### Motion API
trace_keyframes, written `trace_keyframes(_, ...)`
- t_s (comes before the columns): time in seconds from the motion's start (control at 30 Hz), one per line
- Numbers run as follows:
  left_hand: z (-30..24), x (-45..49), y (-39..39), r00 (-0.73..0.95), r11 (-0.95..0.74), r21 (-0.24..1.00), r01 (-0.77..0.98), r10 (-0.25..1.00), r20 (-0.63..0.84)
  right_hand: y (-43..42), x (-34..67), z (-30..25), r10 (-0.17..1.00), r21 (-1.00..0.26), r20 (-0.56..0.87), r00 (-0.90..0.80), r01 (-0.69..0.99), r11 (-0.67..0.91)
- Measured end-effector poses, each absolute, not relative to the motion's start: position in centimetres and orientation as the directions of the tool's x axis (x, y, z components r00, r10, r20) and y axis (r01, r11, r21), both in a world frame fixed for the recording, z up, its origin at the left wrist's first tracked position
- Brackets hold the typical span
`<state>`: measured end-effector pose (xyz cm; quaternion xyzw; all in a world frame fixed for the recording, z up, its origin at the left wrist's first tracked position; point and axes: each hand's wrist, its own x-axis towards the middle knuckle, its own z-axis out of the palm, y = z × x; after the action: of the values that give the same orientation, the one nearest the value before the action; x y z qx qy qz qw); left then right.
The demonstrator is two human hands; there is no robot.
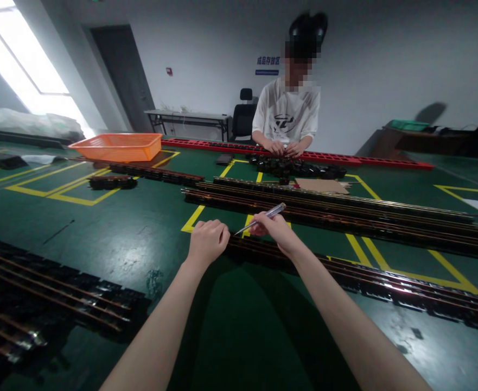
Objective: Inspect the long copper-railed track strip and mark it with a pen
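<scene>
My right hand (277,231) grips a slim screwdriver (274,210) with a clear handle, its thin shaft slanting down to the left. The tip points at the near end of a long black strip with copper-coloured rods (369,278). At that end my left hand (209,240) is closed, its fingers curled around the strip and mostly hidden from me. Beyond my hands lie more long black strips with metal rods (324,209), side by side.
Further strips (59,285) fill the near left. An orange basket (120,147) stands at the far left. Across the green table (141,222), a co-worker (286,114) handles black parts (304,167) near a red slotted rail (385,162) and a cardboard piece (322,186).
</scene>
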<state>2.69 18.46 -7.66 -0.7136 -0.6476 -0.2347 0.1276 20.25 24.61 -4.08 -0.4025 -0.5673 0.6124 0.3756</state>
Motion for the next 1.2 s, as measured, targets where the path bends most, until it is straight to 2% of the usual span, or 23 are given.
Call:
trace_keyframes(0.43, -7.5, 3.9, 18.2, 0.010, -0.087, 0.131, 0.987, 0.866, 0.500, 24.6, 22.8, -3.9, 0.896, -0.998, -0.059, -0.439, 0.055, -0.039)
trace_keyframes(0.63, -7.6, 5.4, 18.1, -0.017, -0.053, 0.113, 0.992, 0.838, 0.545, 23.8, 23.8, -3.6, 0.900, -0.996, -0.062, -0.431, 0.088, -0.027)
trace_keyframes(1.03, -7.5, 5.6, 18.3, 0.017, -0.090, 0.121, 0.989, 0.865, 0.501, 23.6, 24.5, -4.2, 0.908, -0.995, -0.058, -0.414, -0.052, -0.088)
trace_keyframes(1.2, -7.5, 5.6, 18.3, 0.021, -0.093, 0.121, 0.988, 0.868, 0.496, 23.6, 24.3, -4.1, 0.934, -0.991, -0.069, -0.351, -0.082, -0.105)
